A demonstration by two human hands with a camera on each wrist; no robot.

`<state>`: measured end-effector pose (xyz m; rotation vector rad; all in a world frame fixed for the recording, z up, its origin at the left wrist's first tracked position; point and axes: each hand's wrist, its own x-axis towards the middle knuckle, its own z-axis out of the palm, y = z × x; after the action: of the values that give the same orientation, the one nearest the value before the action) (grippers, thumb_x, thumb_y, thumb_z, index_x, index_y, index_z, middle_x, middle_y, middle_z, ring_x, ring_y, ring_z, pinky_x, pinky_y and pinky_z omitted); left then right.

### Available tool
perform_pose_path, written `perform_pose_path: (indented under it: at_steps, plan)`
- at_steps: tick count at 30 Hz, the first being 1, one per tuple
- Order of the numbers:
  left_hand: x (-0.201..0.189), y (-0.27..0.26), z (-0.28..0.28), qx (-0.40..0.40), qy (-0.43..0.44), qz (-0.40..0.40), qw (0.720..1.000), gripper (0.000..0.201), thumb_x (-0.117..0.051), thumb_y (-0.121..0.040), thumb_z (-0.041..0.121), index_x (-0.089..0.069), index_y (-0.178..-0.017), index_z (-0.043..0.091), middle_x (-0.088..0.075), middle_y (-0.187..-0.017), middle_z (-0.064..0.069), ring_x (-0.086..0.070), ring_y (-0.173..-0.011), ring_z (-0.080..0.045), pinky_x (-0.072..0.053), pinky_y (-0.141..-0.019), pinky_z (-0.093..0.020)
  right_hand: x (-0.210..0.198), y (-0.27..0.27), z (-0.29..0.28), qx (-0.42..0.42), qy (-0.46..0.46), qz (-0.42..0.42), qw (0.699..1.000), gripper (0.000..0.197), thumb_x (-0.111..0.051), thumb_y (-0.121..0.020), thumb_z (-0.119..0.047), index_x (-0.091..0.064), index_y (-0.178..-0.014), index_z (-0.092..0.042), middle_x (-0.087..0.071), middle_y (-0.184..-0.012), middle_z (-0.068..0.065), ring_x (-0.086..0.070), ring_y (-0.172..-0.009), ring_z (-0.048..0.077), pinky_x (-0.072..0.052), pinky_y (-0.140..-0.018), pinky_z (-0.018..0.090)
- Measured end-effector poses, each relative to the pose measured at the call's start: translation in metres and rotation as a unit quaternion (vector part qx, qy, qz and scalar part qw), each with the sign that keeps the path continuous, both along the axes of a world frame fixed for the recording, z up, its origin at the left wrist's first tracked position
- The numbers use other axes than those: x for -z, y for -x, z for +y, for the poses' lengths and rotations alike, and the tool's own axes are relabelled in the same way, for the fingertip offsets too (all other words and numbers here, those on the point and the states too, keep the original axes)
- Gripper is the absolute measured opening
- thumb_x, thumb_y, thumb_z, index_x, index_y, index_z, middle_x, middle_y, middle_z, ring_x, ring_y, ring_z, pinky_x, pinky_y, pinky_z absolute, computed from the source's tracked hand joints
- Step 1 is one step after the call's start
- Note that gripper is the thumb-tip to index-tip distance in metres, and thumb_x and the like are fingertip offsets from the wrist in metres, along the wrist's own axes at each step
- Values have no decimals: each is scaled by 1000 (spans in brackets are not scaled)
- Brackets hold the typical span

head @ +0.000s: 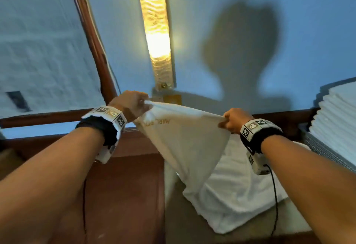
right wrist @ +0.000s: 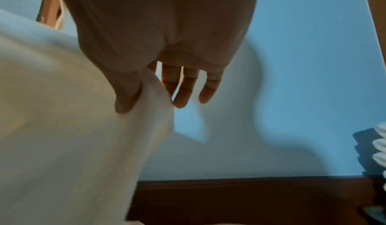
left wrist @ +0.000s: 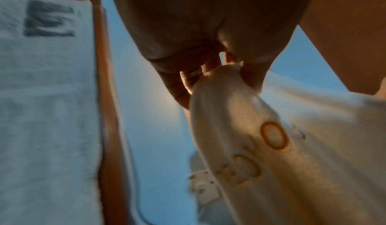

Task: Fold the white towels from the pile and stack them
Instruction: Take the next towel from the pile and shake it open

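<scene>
A white towel (head: 185,139) with gold lettering hangs stretched in the air between both hands. My left hand (head: 133,103) pinches its upper left corner; in the left wrist view the towel (left wrist: 261,137) bunches between thumb and fingers of that hand (left wrist: 208,73). My right hand (head: 234,120) pinches the upper right corner; in the right wrist view the thumb (right wrist: 127,94) presses the towel (right wrist: 73,129) while the other fingers (right wrist: 188,86) hang straight. The lower end of the held towel drapes onto more white towelling (head: 237,195) lying below. A stack of folded white towels (head: 339,116) stands at the right.
A blue wall with a lit vertical lamp (head: 156,32) is straight ahead, a white wall socket (left wrist: 205,189) below it. A wood-framed panel (head: 92,37) stands at the left. Dark wooden furniture (head: 123,195) lies below the hands. A wire basket edge (head: 325,149) sits under the stack.
</scene>
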<state>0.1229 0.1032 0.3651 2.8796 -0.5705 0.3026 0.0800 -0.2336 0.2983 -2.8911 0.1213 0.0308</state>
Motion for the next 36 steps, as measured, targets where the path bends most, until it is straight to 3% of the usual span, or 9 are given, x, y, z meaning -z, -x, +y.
perform_pose_path:
  at_steps: [4,6,10,14,18,23,27,32,36]
  plan:
    - [-13,22,78,-89,7,-36,995,22,-63,-92,28,-55,-73,20,-60,-78,-8,-62,-89,-37,-49,-76,-39,-47,8,61,-19,-43,-41,998,24,-70,-90,-33,-63,-77,-14,-63,-82,5,-58,-91,27,-34,-73,26]
    - [-13,32,94,-115,-21,-12,993,20,-70,-86,34,-62,-100,21,-66,-97,-9,-60,-90,-31,-52,-81,-41,-72,10,99,-73,-51,-103,991,26,-67,-92,-32,-69,-103,-8,-66,-110,11,-57,-108,28,-36,-80,26]
    - [3,48,77,3,107,138,985,94,-89,-59,57,-47,-140,38,-59,-118,8,-55,-110,-11,-45,-102,-36,-111,22,180,-200,-14,-140,970,37,-63,-95,-30,-64,-126,-9,-58,-135,9,-51,-125,26,-36,-96,27]
    - [22,47,57,68,288,115,948,7,-80,-83,39,-74,-85,36,-71,-71,-3,-59,-66,-14,-51,-78,-37,-118,28,220,-252,86,-97,959,28,-66,-93,-28,-70,-113,-9,-66,-116,6,-60,-110,24,-44,-84,26]
    - [13,46,69,73,284,64,954,30,-66,-96,25,-71,-68,14,-62,-57,-5,-53,-54,-16,-49,-67,-34,-103,19,202,-203,33,-101,973,31,-71,-89,-29,-69,-113,-11,-63,-103,0,-60,-97,19,-37,-74,25]
    - [7,42,86,47,295,41,953,35,-62,-97,23,-60,-62,20,-55,-53,0,-48,-49,-16,-44,-59,-33,-71,-6,190,-150,-117,-137,972,44,-70,-88,-26,-43,-54,-15,-41,-59,-1,-41,-58,14,-31,-62,32]
    - [16,37,82,60,323,115,938,21,-69,-92,41,-64,-87,22,-58,-50,2,-57,-42,-23,-43,-48,-25,-78,-21,218,-192,-184,-187,946,43,-64,-91,-19,-42,-55,-27,-42,-58,-11,-38,-56,5,-29,-59,28]
    - [19,8,78,40,396,53,916,46,-61,-99,35,-60,-78,-6,-42,-47,-1,-46,-38,-18,-35,-46,-27,-84,-38,237,-248,-153,-212,933,20,-67,-91,-23,-65,-73,-14,-54,-66,-5,-48,-65,12,-34,-60,25]
    - [12,-5,93,38,381,-3,924,36,-59,-100,28,-66,-78,0,-50,-51,-2,-43,-44,-12,-34,-49,-26,-56,-57,229,-262,-77,-169,947,40,-65,-91,-25,-43,-58,-21,-44,-59,-4,-46,-65,21,-29,-60,33]
